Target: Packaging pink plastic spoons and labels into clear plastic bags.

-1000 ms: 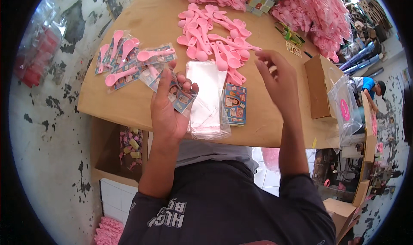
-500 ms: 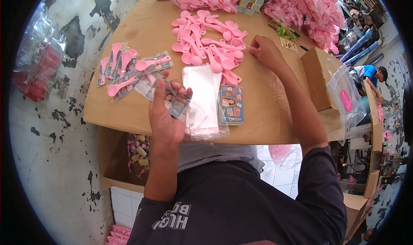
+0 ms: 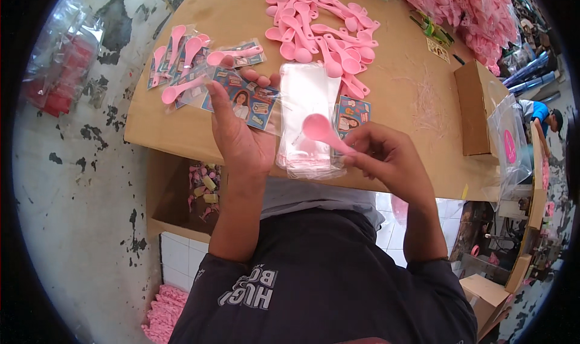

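Note:
My left hand (image 3: 237, 129), palm up, holds a clear plastic bag with a blue printed card (image 3: 261, 109) in it, the bag lying between thumb and fingers. My right hand (image 3: 386, 156) pinches the handle end of a pink spoon (image 3: 317, 128); its bowl points left, above a stack of clear plastic bags (image 3: 305, 96). Partly behind the right hand and spoon, a stack of blue printed cards (image 3: 351, 111) rests beside the bags. Beyond them spreads a pile of loose pink spoons (image 3: 308, 26). Left of my left hand lie several bagged cards with pink spoons (image 3: 192, 48).
Large bags of pink spoons (image 3: 462, 11) stand at the far right, near a green-handled tool (image 3: 432, 29). A cardboard box (image 3: 477, 108) with a clear bag sits at the right edge. Bags hang on the left wall (image 3: 63, 60). A person (image 3: 541, 117) works farther right.
My right hand has come back from the spoon pile toward me, now with a pink spoon in it. My left hand still holds the bagged card, turned more face up. The view has shifted slightly.

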### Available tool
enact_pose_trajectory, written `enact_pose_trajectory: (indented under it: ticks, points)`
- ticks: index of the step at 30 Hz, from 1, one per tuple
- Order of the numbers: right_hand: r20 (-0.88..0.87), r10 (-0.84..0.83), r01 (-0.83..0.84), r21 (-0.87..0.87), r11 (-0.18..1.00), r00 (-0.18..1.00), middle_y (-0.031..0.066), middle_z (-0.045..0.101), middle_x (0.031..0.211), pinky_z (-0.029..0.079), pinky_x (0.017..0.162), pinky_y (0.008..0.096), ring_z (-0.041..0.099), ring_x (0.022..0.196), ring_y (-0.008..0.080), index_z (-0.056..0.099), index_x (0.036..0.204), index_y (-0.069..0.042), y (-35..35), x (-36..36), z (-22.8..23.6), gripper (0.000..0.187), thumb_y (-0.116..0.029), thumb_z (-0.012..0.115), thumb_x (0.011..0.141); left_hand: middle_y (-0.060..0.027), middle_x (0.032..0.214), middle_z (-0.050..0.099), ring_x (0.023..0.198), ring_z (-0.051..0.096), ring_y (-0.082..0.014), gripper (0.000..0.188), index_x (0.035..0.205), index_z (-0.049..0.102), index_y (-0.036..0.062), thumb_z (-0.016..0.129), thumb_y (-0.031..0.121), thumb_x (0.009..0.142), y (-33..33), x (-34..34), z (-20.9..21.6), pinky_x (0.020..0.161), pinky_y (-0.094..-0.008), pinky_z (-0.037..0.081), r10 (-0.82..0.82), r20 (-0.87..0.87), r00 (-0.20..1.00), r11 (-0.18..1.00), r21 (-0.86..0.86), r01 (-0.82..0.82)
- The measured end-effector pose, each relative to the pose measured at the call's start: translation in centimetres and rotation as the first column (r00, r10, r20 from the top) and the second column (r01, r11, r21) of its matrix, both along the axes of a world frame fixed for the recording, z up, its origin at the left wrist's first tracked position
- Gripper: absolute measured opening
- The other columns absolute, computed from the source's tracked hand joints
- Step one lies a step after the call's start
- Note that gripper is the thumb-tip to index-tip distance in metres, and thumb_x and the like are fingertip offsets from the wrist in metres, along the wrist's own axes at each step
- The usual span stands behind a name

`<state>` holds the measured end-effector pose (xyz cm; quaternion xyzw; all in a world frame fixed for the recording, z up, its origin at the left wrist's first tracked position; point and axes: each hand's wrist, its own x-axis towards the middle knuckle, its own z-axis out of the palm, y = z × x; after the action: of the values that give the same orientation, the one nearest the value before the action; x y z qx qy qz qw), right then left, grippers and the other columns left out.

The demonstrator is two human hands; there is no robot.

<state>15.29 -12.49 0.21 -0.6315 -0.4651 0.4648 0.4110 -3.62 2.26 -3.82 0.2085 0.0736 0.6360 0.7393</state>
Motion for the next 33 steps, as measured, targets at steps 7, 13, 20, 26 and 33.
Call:
enact_pose_trajectory:
  ticks: [7, 13, 20, 26, 33]
  points:
    - [-0.217, 0.059, -0.021, 0.170, 0.985, 0.974, 0.0033, 0.068, 0.097, 0.054, 0.070, 0.0225, 0.064, 0.079, 0.0072, 0.064, 0.118, 0.002, 1.6, -2.0, -1.4, 0.026, -0.003, 0.071, 0.094, -0.0078, 0.101, 0.063, 0.096, 0.064, -0.0191, 0.053, 0.141, 0.044, 0.0068, 0.053, 0.045, 0.105, -1.9, 1.3, 0.2, 0.104, -0.0491, 0.053, -0.133, -0.102, 0.986, 0.991, 0.019, 0.135]
    - [-0.442, -0.008, 0.130, 0.248, 0.960, 0.897, 0.0067, 0.064, 0.109, 0.055, 0.072, 0.0249, 0.064, 0.092, 0.0100, 0.056, 0.121, 0.002, 1.9, -3.3, -2.9, 0.030, -0.001, 0.068, 0.094, -0.0077, 0.102, 0.061, 0.096, 0.064, -0.0190, 0.053, 0.141, 0.042, 0.0056, 0.053, 0.043, 0.106, -2.8, 2.3, 0.1, 0.101, -0.0487, 0.055, -0.293, -0.018, 0.956, 0.955, -0.055, 0.292]
    - [-0.338, -0.198, 0.341, 0.442, 0.830, 0.920, 0.0030, 0.059, 0.101, 0.050, 0.067, 0.0230, 0.057, 0.089, 0.0072, 0.056, 0.115, -0.003, 3.0, -4.5, -5.4, 0.038, 0.002, 0.076, 0.084, -0.0080, 0.106, 0.062, 0.099, 0.064, -0.0184, 0.046, 0.143, 0.043, 0.0050, 0.051, 0.033, 0.108, -3.1, 2.6, -0.5, 0.099, -0.0422, 0.056, -0.459, -0.061, 0.886, 0.887, -0.083, 0.454]
    - [0.173, -0.317, 0.095, 0.730, 0.677, 0.932, 0.0110, 0.060, 0.112, 0.049, 0.078, 0.0286, 0.058, 0.094, 0.0165, 0.067, 0.115, -0.005, 1.9, -2.8, -2.7, 0.038, -0.002, 0.079, 0.079, -0.0149, 0.118, 0.063, 0.109, 0.065, -0.0238, 0.043, 0.143, 0.042, 0.0036, 0.051, 0.025, 0.108, -3.2, 2.3, 0.8, 0.102, -0.0477, 0.055, -0.442, -0.117, 0.889, 0.895, -0.123, 0.429]
    - [0.360, -0.388, -0.054, 0.787, 0.614, 0.849, 0.0153, 0.059, 0.135, 0.048, 0.093, 0.0386, 0.056, 0.116, 0.0307, 0.076, 0.112, -0.015, 1.9, -0.7, -1.4, 0.032, -0.007, 0.077, 0.081, -0.0217, 0.146, 0.050, 0.136, 0.052, -0.0302, 0.048, 0.148, 0.039, 0.0020, 0.047, 0.027, 0.108, -2.4, 1.0, 1.9, 0.117, -0.0522, 0.041, -0.527, -0.060, 0.848, 0.845, -0.144, 0.515]
